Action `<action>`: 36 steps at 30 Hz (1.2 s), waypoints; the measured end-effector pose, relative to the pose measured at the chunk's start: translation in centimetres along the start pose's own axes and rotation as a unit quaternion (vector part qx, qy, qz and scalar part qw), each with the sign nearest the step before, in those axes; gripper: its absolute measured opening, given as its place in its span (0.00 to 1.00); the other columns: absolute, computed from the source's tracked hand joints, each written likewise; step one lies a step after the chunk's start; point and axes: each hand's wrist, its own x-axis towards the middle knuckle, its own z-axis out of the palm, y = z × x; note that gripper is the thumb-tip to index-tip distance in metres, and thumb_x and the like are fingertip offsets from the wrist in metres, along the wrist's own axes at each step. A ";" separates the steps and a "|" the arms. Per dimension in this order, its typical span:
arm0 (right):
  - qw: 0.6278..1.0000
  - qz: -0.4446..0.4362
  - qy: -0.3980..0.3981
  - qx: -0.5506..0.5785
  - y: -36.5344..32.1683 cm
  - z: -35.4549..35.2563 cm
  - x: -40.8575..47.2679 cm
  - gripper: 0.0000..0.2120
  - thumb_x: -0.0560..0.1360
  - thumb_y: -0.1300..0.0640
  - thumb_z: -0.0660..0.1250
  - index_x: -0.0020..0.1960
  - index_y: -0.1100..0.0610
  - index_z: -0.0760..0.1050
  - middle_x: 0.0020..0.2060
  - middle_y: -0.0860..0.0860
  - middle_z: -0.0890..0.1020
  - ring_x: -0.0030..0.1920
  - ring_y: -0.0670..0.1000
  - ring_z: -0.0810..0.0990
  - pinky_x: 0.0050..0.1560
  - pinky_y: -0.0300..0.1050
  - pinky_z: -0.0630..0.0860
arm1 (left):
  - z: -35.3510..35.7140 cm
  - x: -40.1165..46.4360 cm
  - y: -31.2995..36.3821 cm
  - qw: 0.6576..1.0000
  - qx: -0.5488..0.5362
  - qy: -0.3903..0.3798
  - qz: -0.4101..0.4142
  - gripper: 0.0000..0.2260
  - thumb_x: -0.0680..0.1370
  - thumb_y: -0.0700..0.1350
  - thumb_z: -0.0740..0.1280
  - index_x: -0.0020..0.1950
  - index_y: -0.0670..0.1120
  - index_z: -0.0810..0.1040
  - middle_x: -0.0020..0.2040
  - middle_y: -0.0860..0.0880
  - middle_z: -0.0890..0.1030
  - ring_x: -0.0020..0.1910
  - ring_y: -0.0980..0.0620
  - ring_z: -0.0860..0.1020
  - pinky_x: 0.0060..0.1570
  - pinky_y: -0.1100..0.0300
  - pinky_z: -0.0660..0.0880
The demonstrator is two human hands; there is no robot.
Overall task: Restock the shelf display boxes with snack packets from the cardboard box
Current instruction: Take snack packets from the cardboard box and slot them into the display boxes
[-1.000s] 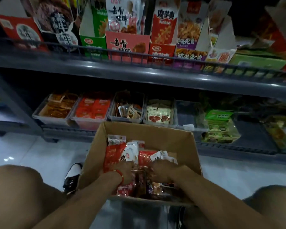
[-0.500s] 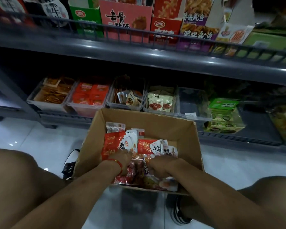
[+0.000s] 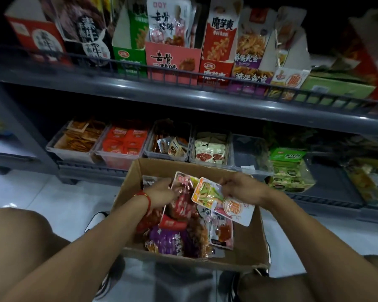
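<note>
An open cardboard box (image 3: pixel 252 247) sits on the floor between my knees, holding several snack packets (image 3: pixel 172 236). My right hand (image 3: pixel 242 188) pinches an orange-and-white packet (image 3: pixel 207 192) above the box, with a pale packet (image 3: pixel 238 211) under it. My left hand (image 3: pixel 162 192), red cord on the wrist, grips a red packet (image 3: pixel 183 186) lifted from the pile. Clear display bins line the bottom shelf: orange packets (image 3: pixel 79 140), red packets (image 3: pixel 124 142), a few packets (image 3: pixel 172 147), cream packets (image 3: pixel 210 149), and a nearly bare bin (image 3: pixel 247 153).
An upper shelf rail (image 3: pixel 183 94) carries upright printed display cartons (image 3: pixel 172 59). A green stacked pack (image 3: pixel 288 168) sits right of the bins on the bottom shelf. White tiled floor (image 3: pixel 31 192) lies to the left. My knees and shoes flank the box.
Both hands rose out of the pile, each lifting a packet above the box. The view tilted up, showing more of the upper shelf.
</note>
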 end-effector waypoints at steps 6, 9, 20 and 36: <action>0.995 -0.067 0.078 -0.010 -2.1 -1.9 -1.9 0.08 0.71 0.54 0.79 0.49 0.50 0.83 0.37 0.44 0.86 0.41 0.40 0.84 0.46 0.40 0.79 | -0.5 -2.8 2.7 0.941 -0.328 -0.073 0.034 0.35 0.70 0.52 0.81 0.73 0.50 0.71 0.64 0.44 0.83 0.61 0.44 0.82 0.63 0.43 0.78; 0.989 -0.088 0.109 0.041 -3.2 -1.9 -2.1 0.13 0.67 0.56 0.82 0.47 0.51 0.81 0.34 0.45 0.84 0.41 0.45 0.85 0.50 0.47 0.82 | 0.3 -4.4 4.2 0.956 -0.268 -0.071 0.090 0.31 0.69 0.39 0.81 0.68 0.54 0.75 0.60 0.47 0.85 0.58 0.46 0.84 0.59 0.44 0.81; 0.921 -0.040 0.157 0.354 -3.1 -5.7 -5.9 0.13 0.78 0.58 0.70 0.58 0.64 0.81 0.46 0.61 0.87 0.35 0.48 0.83 0.25 0.37 0.75 | -0.9 -7.8 9.8 0.918 -0.350 0.017 0.185 0.25 0.72 0.31 0.75 0.66 0.47 0.77 0.55 0.42 0.86 0.54 0.41 0.85 0.56 0.40 0.81; 0.841 -0.139 0.520 0.048 -8.5 -22.1 -13.5 0.10 0.81 0.53 0.67 0.60 0.56 0.80 0.51 0.52 0.86 0.48 0.46 0.86 0.48 0.43 0.83 | -2.6 -7.9 15.4 0.887 -0.390 0.038 0.245 0.20 0.72 0.43 0.76 0.63 0.54 0.79 0.53 0.47 0.87 0.52 0.45 0.86 0.55 0.43 0.81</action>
